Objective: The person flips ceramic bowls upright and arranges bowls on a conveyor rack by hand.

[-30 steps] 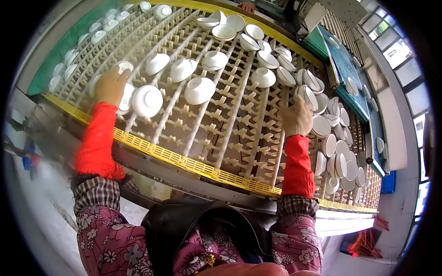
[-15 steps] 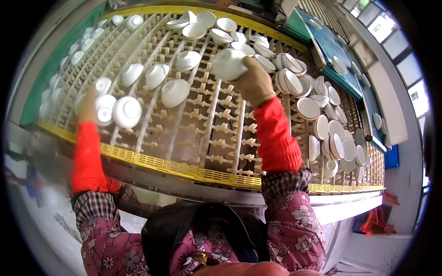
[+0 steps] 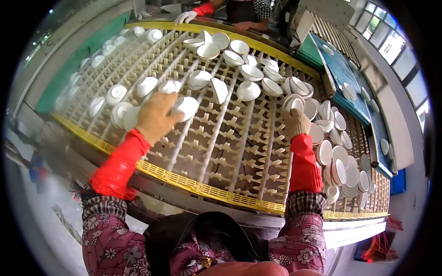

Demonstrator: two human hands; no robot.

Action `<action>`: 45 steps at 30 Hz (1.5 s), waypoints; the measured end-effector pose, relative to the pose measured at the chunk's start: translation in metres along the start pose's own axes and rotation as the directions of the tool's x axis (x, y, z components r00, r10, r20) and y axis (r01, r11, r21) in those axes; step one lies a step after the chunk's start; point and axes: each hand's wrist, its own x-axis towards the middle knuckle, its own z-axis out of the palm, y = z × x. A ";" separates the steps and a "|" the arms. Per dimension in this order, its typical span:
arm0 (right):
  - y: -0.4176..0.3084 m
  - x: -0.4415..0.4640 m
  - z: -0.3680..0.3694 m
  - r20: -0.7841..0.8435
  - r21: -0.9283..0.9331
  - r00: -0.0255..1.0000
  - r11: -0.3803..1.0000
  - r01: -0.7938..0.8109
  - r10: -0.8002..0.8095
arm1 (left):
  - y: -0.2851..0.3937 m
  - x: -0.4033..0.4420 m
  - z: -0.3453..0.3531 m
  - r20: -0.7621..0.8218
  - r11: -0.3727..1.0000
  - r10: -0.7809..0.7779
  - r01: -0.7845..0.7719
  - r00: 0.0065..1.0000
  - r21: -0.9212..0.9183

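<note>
My left hand (image 3: 158, 117), in a tan glove, has its fingers spread at the left edge of an upturned white bowl (image 3: 185, 107) on the pegged rack (image 3: 221, 152). Beside its wrist another upturned bowl (image 3: 120, 115) is partly hidden. My right hand (image 3: 296, 120), also gloved, is closed on the near edge of a rimmed bowl (image 3: 293, 102) at the left side of the bowl cluster. Between my hands, a tilted bowl (image 3: 219, 90) leans on the rack near an upturned bowl (image 3: 248, 91).
Many bowls crowd the rack's right side (image 3: 338, 172). A yellow slotted strip (image 3: 198, 186) runs along the near edge. Teal belts (image 3: 338, 73) carry bowls at the right. Across the rack are a co-worker's white-gloved hand (image 3: 185, 17) and another hand (image 3: 243, 26).
My left hand has moved right to another upturned bowl. My right hand has let go of the bowl it carried and returned right to the cluster. The co-worker's hands show more fully.
</note>
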 end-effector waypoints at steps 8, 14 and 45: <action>-0.105 -0.105 -0.023 0.241 0.637 0.738 0.677 0.370 -0.630 | 0.119 0.007 0.011 0.018 0.863 0.499 -0.495 0.866 -0.099; -0.078 -0.035 -0.054 0.008 0.044 0.976 0.976 0.215 -0.216 | 0.119 -0.004 0.022 0.540 0.896 0.443 -0.328 0.716 -0.301; 0.081 0.054 0.013 -0.114 0.294 0.993 0.956 -0.001 0.037 | 0.122 0.015 0.057 0.264 0.951 0.195 -0.248 0.945 0.186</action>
